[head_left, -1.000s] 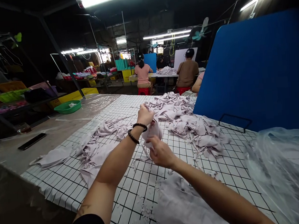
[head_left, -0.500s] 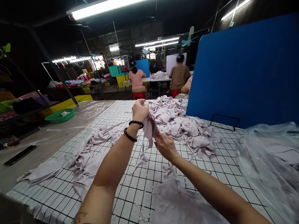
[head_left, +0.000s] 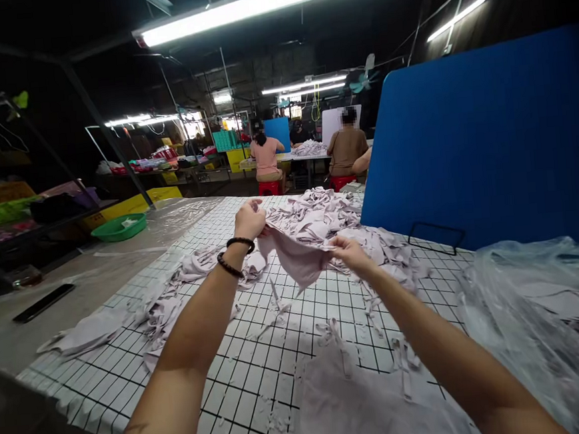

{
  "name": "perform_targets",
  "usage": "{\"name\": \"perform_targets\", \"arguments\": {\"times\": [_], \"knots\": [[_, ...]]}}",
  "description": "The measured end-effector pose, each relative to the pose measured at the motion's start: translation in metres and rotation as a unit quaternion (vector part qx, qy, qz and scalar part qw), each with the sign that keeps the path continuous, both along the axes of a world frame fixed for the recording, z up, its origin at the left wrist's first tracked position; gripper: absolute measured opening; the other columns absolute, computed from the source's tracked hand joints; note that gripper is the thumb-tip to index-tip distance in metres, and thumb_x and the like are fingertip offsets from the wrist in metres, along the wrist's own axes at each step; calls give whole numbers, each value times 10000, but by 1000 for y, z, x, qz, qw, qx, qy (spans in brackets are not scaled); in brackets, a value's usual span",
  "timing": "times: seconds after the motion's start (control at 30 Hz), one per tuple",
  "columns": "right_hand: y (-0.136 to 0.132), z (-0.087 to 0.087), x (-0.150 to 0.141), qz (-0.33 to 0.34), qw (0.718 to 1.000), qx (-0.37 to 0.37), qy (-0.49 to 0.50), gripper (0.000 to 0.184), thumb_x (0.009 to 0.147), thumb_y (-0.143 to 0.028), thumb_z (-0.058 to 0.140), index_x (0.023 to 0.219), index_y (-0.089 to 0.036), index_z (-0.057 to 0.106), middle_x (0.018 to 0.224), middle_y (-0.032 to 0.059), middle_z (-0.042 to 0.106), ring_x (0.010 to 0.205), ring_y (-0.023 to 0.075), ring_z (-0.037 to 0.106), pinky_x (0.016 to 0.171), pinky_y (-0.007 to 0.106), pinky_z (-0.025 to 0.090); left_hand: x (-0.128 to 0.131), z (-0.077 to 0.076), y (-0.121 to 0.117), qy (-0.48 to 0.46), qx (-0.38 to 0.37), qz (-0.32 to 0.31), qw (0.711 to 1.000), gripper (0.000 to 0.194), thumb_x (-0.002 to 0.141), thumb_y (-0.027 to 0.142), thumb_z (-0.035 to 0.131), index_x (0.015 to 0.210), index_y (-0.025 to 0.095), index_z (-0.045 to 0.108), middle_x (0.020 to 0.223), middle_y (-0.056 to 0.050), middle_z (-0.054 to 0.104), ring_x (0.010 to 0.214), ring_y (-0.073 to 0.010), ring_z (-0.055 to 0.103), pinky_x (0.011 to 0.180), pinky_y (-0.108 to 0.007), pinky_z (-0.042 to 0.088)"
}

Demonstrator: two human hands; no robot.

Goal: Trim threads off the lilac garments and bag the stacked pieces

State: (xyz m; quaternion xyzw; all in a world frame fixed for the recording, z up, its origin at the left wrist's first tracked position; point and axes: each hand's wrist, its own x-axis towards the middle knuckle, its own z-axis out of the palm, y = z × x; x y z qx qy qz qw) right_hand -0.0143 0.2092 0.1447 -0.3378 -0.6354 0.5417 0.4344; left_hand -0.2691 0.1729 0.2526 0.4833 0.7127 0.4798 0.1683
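Note:
A pale lilac fabric piece [head_left: 297, 255] hangs stretched between my two hands above the table, its lower corner drooping. My left hand [head_left: 250, 221], with two dark bead bracelets at the wrist, pinches its left end. The right end is pinched by my right hand [head_left: 350, 252]. Beyond them lies a heap of similar fabric pieces [head_left: 319, 208], and another pile [head_left: 164, 314] spreads to the left. Close to me, a flat lilac garment piece [head_left: 354, 399] with thin straps rests on the table. Small white scraps [head_left: 280, 418] are scattered beside it.
A checked cloth [head_left: 242, 381] covers the table. At right stand a tall blue board [head_left: 484, 141] and a clear plastic bag [head_left: 527, 305] of fabric. A phone [head_left: 44, 303] and a green basin [head_left: 118, 228] are at left. Several people sit working farther back.
My hands have moved apart, the left one leftward and the right one right and slightly up. The fabric piece, bunched and hanging before, is now spread between them.

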Motion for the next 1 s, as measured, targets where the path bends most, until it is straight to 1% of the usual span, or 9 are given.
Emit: {"name": "perform_targets", "arguments": {"times": [0.1, 0.2, 0.37, 0.5, 0.57, 0.67, 0.8, 0.9, 1.0], "knots": [[14, 50, 33, 36, 999, 8, 2, 324, 541, -340, 814, 687, -167, 582, 646, -22, 587, 596, 113, 505, 590, 263, 402, -13, 0, -7, 9, -88, -8, 996, 447, 751, 230, 529, 1198, 227, 531, 687, -42, 676, 479, -191, 628, 466, -283, 495], [22, 97, 53, 57, 998, 27, 5, 366, 542, -361, 838, 716, -161, 586, 662, -11, 596, 586, 104, 514, 560, 251, 406, -13, 2, -10, -13, -161, -73, 984, 320, 746, 254, 539, 1051, 181, 605, 594, -44, 655, 450, -188, 617, 457, -272, 480], [22, 135, 63, -35, 996, 79, -15, 449, 523, -431, 847, 736, -153, 566, 619, -11, 573, 517, 83, 486, 454, 212, 368, 1, 14, -10, -10, -207, -177, 962, 343, 782, 435, 501, 901, 131, 609, 745, -116, 691, 596, -230, 658, 529, -306, 488], [14, 128, 54, 6, 995, 92, -47, 456, 549, -457, 825, 763, -150, 564, 650, 8, 600, 542, 97, 520, 447, 208, 379, 28, 18, -12, 197, -120, -137, 963, 605, 655, 690, 573, 927, 156, 661, 1013, -155, 642, 999, -347, 585, 763, -407, 477], [9, 118, 45, 42, 993, 92, -66, 436, 586, -468, 799, 760, -157, 546, 603, -7, 580, 505, 90, 499, 424, 205, 352, 51, 14, -10, 242, -12, -189, 952, 679, 577, 684, 663, 1060, 207, 646, 1182, -130, 564, 1165, -344, 472, 897, -423, 420], [7, 100, 31, 65, 991, 90, -81, 436, 610, -498, 765, 700, -172, 489, 515, -50, 497, 437, 64, 417, 392, 196, 269, 84, 1, -1, 166, 54, -347, 922, 634, 591, 572, 731, 1095, 202, 623, 1123, -93, 593, 1076, -259, 534, 888, -367, 431], [6, 73, 29, 54, 994, 72, -59, 441, 615, -516, 742, 670, -170, 473, 523, -68, 447, 447, 51, 366, 412, 197, 237, 100, -23, 17, -11, -19, -431, 902, 428, 638, 479, 735, 842, 119, 627, 757, -47, 635, 735, -164, 595, 681, -293, 467], [1, 57, 36, 60, 996, 42, -49, 415, 634, -518, 724, 692, -162, 518, 538, -63, 454, 461, 55, 366, 427, 202, 257, 97, -39, 22, -95, -24, -487, 868, 391, 636, 378, 772, 878, 129, 592, 871, -55, 632, 800, -142, 595, 718, -273, 458], [-5, 50, 37, 84, 993, 43, -68, 393, 616, -488, 744, 695, -156, 550, 543, -52, 489, 467, 63, 387, 432, 207, 274, 98, -52, 19, -161, -65, -543, 822, 552, 591, 272, 819, 1052, 170, 533, 1007, -64, 605, 900, -150, 592, 769, -283, 453]]}}
